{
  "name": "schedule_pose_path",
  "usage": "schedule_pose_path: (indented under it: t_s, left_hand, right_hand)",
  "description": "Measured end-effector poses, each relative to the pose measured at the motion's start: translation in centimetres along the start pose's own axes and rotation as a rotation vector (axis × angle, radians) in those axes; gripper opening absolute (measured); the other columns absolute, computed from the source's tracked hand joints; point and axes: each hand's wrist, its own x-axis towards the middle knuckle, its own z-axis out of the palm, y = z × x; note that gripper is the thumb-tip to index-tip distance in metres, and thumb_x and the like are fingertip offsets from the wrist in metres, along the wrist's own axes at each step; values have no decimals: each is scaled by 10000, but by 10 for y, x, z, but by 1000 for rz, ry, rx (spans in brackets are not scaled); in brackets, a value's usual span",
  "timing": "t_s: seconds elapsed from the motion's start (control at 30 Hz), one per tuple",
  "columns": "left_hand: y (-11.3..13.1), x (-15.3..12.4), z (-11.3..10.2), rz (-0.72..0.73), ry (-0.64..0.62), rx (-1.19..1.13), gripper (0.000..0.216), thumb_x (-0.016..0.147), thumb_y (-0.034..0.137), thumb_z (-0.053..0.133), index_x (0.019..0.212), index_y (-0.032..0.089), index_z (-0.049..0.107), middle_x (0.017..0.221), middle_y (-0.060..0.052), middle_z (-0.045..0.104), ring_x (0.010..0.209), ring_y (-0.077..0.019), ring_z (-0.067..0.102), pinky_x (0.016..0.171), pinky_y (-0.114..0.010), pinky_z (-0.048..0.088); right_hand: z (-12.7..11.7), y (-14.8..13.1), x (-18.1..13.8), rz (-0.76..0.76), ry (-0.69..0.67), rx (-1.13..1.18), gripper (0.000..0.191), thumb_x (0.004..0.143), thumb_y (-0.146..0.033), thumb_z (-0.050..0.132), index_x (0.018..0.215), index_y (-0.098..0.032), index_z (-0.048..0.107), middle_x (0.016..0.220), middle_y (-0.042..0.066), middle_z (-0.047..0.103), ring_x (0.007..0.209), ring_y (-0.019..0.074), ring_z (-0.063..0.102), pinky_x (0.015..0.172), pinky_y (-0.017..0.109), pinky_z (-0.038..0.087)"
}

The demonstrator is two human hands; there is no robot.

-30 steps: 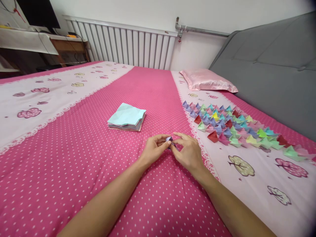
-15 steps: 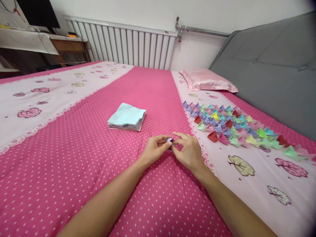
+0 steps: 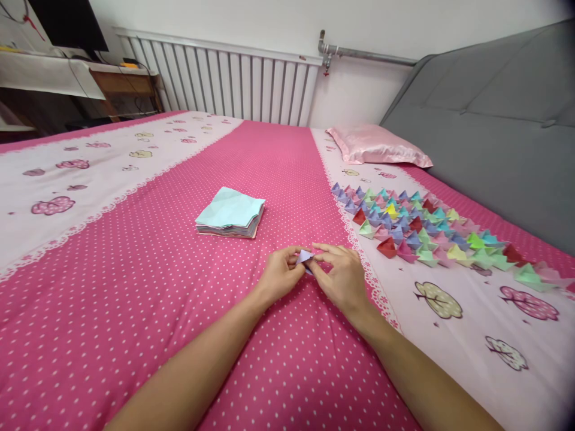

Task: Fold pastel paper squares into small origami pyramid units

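Between my two hands is a small piece of folded purple paper [image 3: 305, 257], partly covered by fingers. My left hand [image 3: 281, 272] pinches its left side with thumb and fingers. On the right side, my right hand [image 3: 340, 273] grips the same paper between thumb and fingertips. Beyond my left hand lies a stack of square paper sheets [image 3: 231, 209], with a light blue sheet on top. Rows of folded paper boats [image 3: 415, 224] in many colours stand to the right of my right hand.
A pink dotted bedspread [image 3: 135, 287] with pale printed bands covers the bed. At the back right lies a pink pillow [image 3: 377, 145] beside a grey padded headboard [image 3: 494, 114]. A white radiator [image 3: 224, 78] lines the wall. A desk with a monitor [image 3: 67, 27] stands far left.
The purple paper has turned between my fingers and shows more of its flat pale face. My left fingers have shifted slightly. The stack and the boats stay in place.
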Motion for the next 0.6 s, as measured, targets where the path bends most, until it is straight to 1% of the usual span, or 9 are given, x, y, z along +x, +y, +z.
schedule_pose_path:
  t_s: [0.1, 0.23, 0.33, 0.47, 0.53, 0.6]
  left_hand:
    - [0, 0, 0, 9, 3, -17, 176, 663, 55, 564, 813, 125, 624, 711, -28, 680, 638, -113, 620, 622, -203, 459]
    - [4, -1, 0, -12, 42, -81, 142, 666, 114, 626, 806, 123, 614, 698, -29, 674, 656, -113, 616, 626, -200, 446]
    - [8, -2, -2, -41, 76, -137, 162, 669, 165, 660, 813, 132, 593, 640, 0, 647, 578, -89, 581, 587, -191, 422]
    - [12, -2, -7, -51, 78, -136, 173, 677, 240, 686, 772, 130, 590, 613, 6, 633, 523, -69, 539, 555, -185, 394]
    - [13, -2, -9, -54, 63, -105, 176, 668, 250, 696, 746, 124, 601, 604, 2, 630, 513, -67, 530, 549, -187, 389]
    - [13, -2, -11, -69, 42, -89, 171, 657, 241, 702, 740, 126, 607, 582, 9, 620, 490, -64, 517, 540, -191, 388]
  right_hand:
    - [0, 0, 0, 15, -24, 9, 141, 775, -304, 592, 748, -240, 715, 1023, 43, 706, 904, 236, 643, 851, 446, 421]
    - [-2, -4, 1, 10, -27, 30, 162, 761, -346, 601, 762, -236, 720, 1053, 55, 695, 948, 248, 630, 885, 466, 412]
    - [-7, -8, 2, 6, -31, 82, 160, 737, -331, 608, 785, -226, 718, 1054, 64, 690, 951, 254, 627, 896, 471, 417]
    - [-11, -11, 3, 40, -45, 267, 169, 757, -259, 556, 816, -212, 707, 1019, 70, 693, 957, 230, 630, 888, 424, 450]
    - [-11, -10, 4, 103, -27, 377, 155, 763, -237, 541, 778, -198, 690, 985, 76, 696, 929, 214, 639, 861, 390, 474]
    - [-8, -8, 5, 204, -21, 492, 98, 741, -230, 560, 735, -183, 646, 970, 87, 693, 873, 206, 652, 793, 362, 506]
